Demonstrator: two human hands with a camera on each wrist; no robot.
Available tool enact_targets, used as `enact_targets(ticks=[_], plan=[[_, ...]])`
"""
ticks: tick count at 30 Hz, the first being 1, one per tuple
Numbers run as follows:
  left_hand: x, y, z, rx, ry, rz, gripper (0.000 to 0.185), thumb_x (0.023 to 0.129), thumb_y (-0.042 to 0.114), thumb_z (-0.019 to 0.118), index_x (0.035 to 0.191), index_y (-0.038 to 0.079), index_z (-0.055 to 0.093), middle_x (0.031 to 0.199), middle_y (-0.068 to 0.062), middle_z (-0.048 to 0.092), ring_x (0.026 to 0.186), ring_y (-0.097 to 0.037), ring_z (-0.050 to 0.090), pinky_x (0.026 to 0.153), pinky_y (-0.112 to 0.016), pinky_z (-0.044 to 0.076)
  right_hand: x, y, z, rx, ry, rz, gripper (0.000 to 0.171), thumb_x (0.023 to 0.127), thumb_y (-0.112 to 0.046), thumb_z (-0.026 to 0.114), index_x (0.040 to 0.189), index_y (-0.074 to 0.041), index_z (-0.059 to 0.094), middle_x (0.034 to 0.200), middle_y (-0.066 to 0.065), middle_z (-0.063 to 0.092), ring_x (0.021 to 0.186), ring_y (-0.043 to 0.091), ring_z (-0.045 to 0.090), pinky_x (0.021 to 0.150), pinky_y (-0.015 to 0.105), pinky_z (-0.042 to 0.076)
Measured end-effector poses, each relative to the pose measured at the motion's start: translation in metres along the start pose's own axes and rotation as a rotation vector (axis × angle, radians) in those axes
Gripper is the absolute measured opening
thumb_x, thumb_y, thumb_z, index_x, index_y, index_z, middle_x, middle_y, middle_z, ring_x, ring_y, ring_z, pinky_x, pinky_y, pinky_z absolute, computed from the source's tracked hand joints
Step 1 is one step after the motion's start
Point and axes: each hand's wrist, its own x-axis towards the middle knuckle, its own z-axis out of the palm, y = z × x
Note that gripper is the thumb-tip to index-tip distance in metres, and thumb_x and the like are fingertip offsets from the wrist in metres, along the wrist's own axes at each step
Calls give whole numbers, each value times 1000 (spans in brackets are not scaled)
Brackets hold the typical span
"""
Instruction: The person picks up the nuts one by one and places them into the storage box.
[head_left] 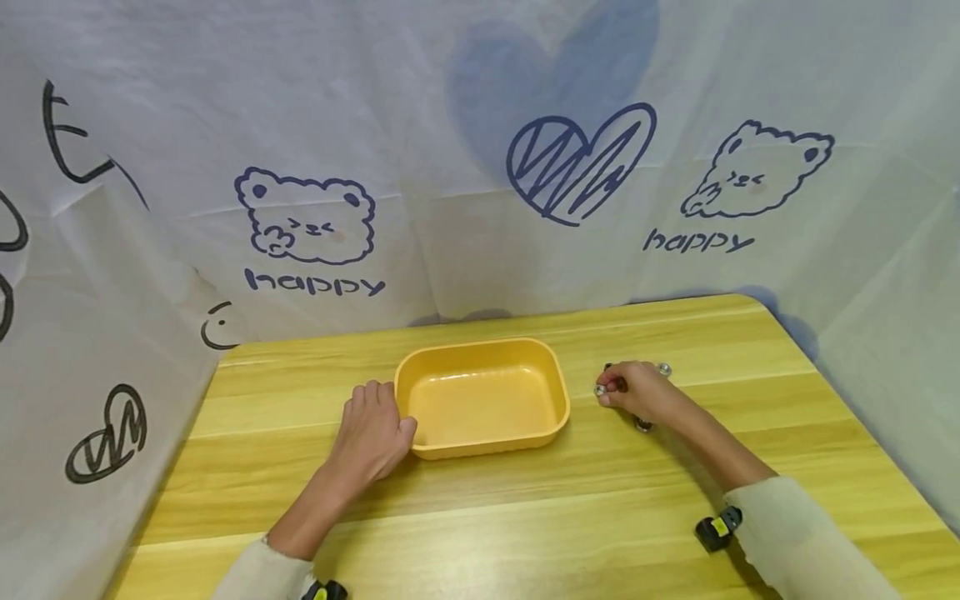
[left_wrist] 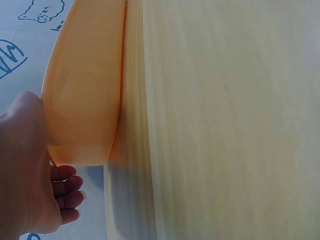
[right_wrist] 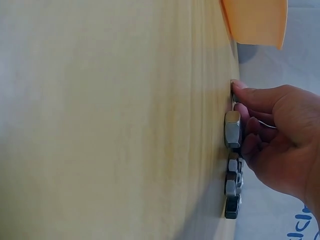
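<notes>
A yellow rectangular plastic tray [head_left: 483, 404] sits near the middle of the table, with nothing inside it. At its left end my left hand [head_left: 373, 429] grips the rim; in the left wrist view the thumb lies over the edge and the fingers curl on the outer side. To the tray's right, my right hand [head_left: 637, 390] pinches a small metal nut [head_left: 600, 389] between thumb and fingertips, low at the table. Beside the fingers lie more nuts: a larger hex nut [right_wrist: 233, 129] and several smaller hex nuts [right_wrist: 231, 184], partly hidden by the hand in the head view.
The wood-grain table [head_left: 480, 533] carries everything. White cloth [head_left: 435, 125] printed with bears and hearts hangs behind it and along the sides. Each wrist wears a small black camera [head_left: 717, 528].
</notes>
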Motion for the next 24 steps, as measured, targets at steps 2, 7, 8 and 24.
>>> enact_targets(ticks=[2, 7, 8, 24], plan=[[1, 0, -1, -2, 0, -1, 30, 90, 19, 52, 105, -7, 55, 93, -14, 47, 86, -31, 38, 78, -37, 32, 0, -1, 0, -5, 7, -8, 19, 95, -13, 73, 109, 0, 73, 92, 6, 70, 80, 13, 59, 72, 29, 51], [1, 1, -2, -7, 2, 2, 28, 90, 19, 51, 102, -6, 54, 92, -14, 46, 84, -30, 38, 77, -37, 31, -1, 0, 1, -10, 16, -16, 17, 97, -14, 71, 107, -1, 73, 91, 5, 70, 78, 13, 57, 72, 30, 50], [1, 2, -2, -7, 3, 3, 28, 90, 19, 51, 102, -6, 55, 92, -14, 46, 84, -30, 38, 77, -37, 31, -1, 0, 1, -7, 18, -18, 17, 97, -14, 71, 107, -1, 73, 90, 5, 70, 78, 13, 57, 72, 30, 50], [-1, 2, 0, 19, 17, 1, 30, 89, 20, 52, 104, -6, 54, 94, -15, 47, 85, -30, 38, 78, -38, 33, 1, 1, -1, 2, 125, -72, 15, 87, -17, 78, 94, -5, 77, 81, 2, 73, 69, 7, 59, 62, 22, 48]])
